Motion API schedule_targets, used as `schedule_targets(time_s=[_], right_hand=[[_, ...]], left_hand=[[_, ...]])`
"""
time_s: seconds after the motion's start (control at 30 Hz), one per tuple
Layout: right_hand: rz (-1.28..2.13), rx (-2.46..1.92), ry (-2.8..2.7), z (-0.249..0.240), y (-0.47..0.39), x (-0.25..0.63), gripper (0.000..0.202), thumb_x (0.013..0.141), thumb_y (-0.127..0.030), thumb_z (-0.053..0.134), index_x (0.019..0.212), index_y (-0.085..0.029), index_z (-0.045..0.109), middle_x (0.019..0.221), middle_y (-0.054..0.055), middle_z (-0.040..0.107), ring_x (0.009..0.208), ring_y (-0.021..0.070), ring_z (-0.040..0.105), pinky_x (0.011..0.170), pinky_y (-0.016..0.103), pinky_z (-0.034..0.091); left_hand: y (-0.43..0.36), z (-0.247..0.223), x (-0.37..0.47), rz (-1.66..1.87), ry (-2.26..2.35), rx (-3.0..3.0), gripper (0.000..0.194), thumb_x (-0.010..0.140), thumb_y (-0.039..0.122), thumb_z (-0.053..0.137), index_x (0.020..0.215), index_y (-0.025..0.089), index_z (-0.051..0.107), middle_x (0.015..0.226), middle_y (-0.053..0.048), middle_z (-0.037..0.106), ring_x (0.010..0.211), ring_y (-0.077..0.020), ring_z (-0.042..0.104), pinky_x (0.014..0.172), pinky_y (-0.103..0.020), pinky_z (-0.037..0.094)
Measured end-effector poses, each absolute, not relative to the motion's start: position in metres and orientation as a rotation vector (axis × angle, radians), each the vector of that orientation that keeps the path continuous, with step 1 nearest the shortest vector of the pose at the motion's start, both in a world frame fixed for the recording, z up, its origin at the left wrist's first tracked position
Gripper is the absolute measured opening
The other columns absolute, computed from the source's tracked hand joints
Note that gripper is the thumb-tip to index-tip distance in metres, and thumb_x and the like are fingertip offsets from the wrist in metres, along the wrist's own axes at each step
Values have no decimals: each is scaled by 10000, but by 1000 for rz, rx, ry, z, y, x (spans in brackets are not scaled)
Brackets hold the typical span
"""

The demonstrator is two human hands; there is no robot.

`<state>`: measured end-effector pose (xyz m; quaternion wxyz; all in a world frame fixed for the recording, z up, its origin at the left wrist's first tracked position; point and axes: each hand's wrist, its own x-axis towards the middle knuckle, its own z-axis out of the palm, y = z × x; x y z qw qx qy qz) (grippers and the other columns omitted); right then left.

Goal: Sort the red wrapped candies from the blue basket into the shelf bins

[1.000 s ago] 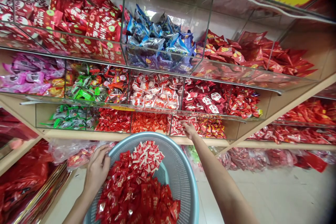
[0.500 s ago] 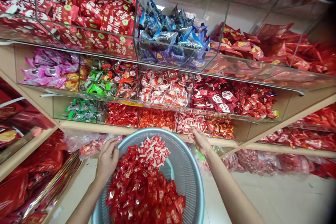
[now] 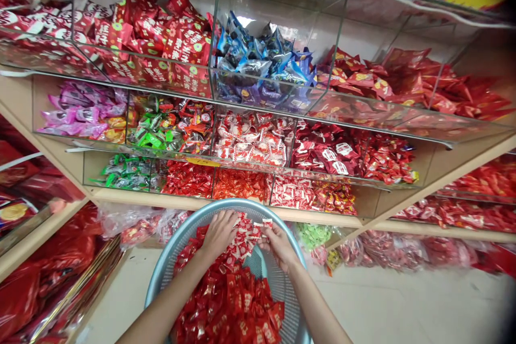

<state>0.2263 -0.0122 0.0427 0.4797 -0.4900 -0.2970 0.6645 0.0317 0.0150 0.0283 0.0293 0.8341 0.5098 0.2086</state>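
A grey-blue plastic basket with perforated sides stands in front of me. Small red-wrapped candies fill much of it, with a patch of white-and-red wrapped candies toward its far side. My left hand lies over the pile at the left of that patch, fingers stretched out and their tips partly hidden among the candies. On the right of the patch, inside the rim, my right hand pinches a few white-and-red candies between thumb and fingers.
Beyond the basket rises a shelf with clear dividers and bins of wrapped snacks. Its lowest row includes a bin of white-and-red candies. A wooden shelf edge runs just behind the basket. Bagged goods lie underneath, and red packs are at left.
My left hand has moved from the basket's left rim onto the candies. My right hand has come from near the shelf bin into the basket. The view has shifted slightly.
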Motion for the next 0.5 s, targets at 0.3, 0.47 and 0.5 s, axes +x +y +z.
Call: schedule_targets(time_s=[0.3,0.47,0.5], right_hand=[[1655,-1193,-693,37,-18,223,306,624,-318,745,778,-196,510,632,-45,604,511,87,609,491,176,494],[1663,-1187,-698,34,-14,219,313,623,-321,741,778,-203,496,608,-51,599,500,96,610,507,194,504],[1660,-1189,-688,34,-13,219,314,621,-315,740,788,-203,498,613,-49,605,499,94,609,509,193,505]], left_hand=[[26,21,22,551,1542,2623,387,878,159,370,1240,218,493,1116,-77,563,1005,-214,483,846,-364,392],[25,18,15,549,1492,2647,423,862,193,410,1279,225,468,1172,-82,540,1070,-229,455,887,-383,377],[26,18,16,554,1484,2651,423,865,228,424,1286,216,461,1190,-88,533,1086,-236,448,898,-390,372]])
